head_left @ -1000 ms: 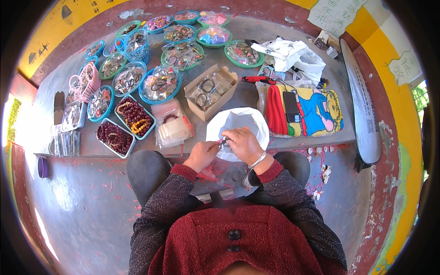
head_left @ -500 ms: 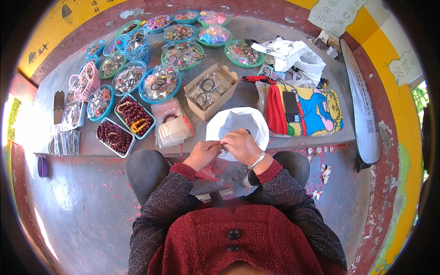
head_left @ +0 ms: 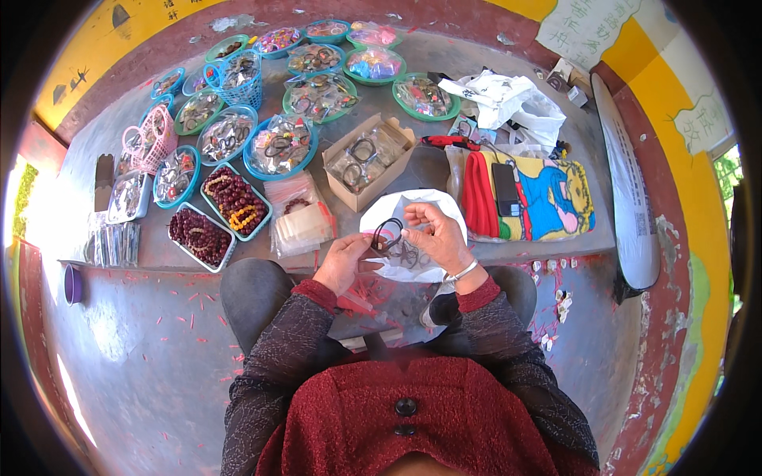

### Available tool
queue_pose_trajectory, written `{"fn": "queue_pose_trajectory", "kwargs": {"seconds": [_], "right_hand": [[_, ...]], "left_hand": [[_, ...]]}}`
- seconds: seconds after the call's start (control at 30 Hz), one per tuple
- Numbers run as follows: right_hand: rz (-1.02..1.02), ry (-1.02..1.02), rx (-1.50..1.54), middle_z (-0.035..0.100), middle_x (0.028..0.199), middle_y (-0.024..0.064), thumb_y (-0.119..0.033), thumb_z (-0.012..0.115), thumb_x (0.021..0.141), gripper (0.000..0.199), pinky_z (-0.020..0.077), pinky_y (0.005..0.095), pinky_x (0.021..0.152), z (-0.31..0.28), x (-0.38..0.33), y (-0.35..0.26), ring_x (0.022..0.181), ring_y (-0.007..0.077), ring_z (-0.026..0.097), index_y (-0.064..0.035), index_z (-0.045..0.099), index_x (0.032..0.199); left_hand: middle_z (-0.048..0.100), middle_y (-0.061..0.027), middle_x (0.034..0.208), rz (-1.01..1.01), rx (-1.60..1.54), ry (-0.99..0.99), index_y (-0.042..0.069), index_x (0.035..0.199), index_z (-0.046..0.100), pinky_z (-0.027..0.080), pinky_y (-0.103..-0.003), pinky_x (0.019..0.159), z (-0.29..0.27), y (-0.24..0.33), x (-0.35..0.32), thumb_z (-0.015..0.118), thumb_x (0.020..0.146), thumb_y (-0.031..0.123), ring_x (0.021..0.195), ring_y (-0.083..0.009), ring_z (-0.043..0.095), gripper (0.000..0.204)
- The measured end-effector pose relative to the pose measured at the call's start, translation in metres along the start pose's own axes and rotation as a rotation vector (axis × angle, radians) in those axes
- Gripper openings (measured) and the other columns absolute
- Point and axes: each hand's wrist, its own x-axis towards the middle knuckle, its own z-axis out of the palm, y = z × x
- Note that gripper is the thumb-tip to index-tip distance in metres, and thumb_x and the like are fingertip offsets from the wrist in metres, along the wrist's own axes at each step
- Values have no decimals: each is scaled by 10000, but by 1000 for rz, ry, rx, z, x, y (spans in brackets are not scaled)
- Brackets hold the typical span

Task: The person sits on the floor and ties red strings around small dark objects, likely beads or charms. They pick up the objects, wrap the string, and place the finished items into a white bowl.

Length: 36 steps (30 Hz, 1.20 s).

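Over the white plastic bag (head_left: pixel 444 208), my left hand (head_left: pixel 343 262) pinches a looped black cord bracelet (head_left: pixel 386 230) between thumb and fingers. My right hand (head_left: pixel 441 240) is just right of the loop, its fingers apart and its thumb close to the cord. Whether that thumb touches the cord cannot be made out. Inside the mouth of the bag lie more dark cord bracelets (head_left: pixel 409 255), partly covered by my hands. A cardboard box (head_left: pixel 355 189) of bagged bracelets stands just beyond the bag.
Two trays of beaded bracelets (head_left: pixel 201 236) (head_left: pixel 236 202) and a stack of small clear bags (head_left: pixel 302 226) lie to the left. Several baskets (head_left: pixel 280 147) of packed trinkets fill the back. On the right are a folded colourful towel (head_left: pixel 548 190), a phone (head_left: pixel 504 189) and a white bag (head_left: pixel 508 99).
My hands have moved apart from being pinched together over the bag. The black cord loop now shows in my left hand, and my right hand's fingers have spread.
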Motion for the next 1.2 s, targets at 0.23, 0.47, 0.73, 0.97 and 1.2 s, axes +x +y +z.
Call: {"fn": "queue_pose_trajectory", "kwargs": {"seconds": [0.23,0.47,0.73,0.97,1.2], "right_hand": [[81,-66,57,594,776,-2,-103,685,770,241,451,195,640,8,-7,13,701,55,544,-4,581,963],[313,-55,219,618,700,60,-155,690,758,255,468,258,600,1,0,-14,638,139,599,-8,598,945],[152,-83,130,631,766,59,-114,694,711,131,465,279,671,-2,1,-41,733,163,600,-36,654,808],[-189,14,-197,576,1091,110,-115,691,653,139,401,387,888,0,1,-33,1084,304,487,-68,679,782],[-173,-86,-279,564,1119,126,-149,697,656,161,385,398,918,5,-2,-20,1129,318,467,-55,672,784]], "left_hand": [[631,-85,939,19,297,5,-32,1103,569,519,-280,721,12,7,-6,432,914,146,797,-151,615,293],[638,-85,899,62,363,34,-61,1074,585,508,-260,720,14,3,-4,448,895,102,791,-135,603,278],[611,-98,983,118,529,-85,-48,1115,541,546,-292,694,-6,-13,8,424,920,124,831,-184,622,285],[611,-108,986,62,358,-95,-56,1101,544,537,-305,714,-2,-8,4,410,918,131,864,-186,613,294],[617,-98,958,95,415,-91,-46,1132,539,536,-279,691,3,-3,0,412,914,148,795,-162,621,318]]}}
